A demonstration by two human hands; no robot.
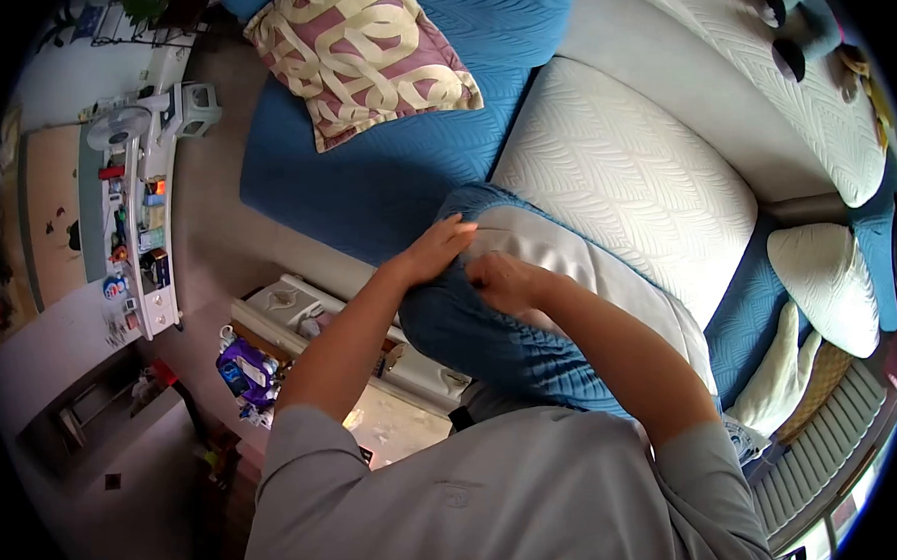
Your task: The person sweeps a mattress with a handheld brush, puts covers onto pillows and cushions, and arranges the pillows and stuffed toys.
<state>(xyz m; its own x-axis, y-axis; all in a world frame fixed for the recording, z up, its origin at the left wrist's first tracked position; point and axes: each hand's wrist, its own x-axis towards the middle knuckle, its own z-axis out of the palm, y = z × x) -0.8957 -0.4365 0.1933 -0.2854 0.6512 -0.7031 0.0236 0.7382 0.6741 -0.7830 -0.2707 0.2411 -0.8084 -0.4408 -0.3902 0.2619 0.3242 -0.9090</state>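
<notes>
A large pale grey seat cushion [542, 241] lies in front of me, partly inside a bunched blue quilted cover [460, 315]. My left hand [441, 250] rests on the cover near the cushion's far left corner, its fingers stretched over the fabric. Close beside it, my right hand [506, 280] is closed in a fist on the cover's edge, against the cushion's pale face. The blue fabric hangs in gathered folds toward my body. Part of the cushion is hidden inside it.
Beyond lies a blue sofa seat with a patterned pillow [364, 58]. A white quilted seat [624, 162] adjoins it. A drawered table [294, 305] stands at left, near a purple bag [247, 371]. Farther left is a white cabinet [158, 311] with a fan [119, 126].
</notes>
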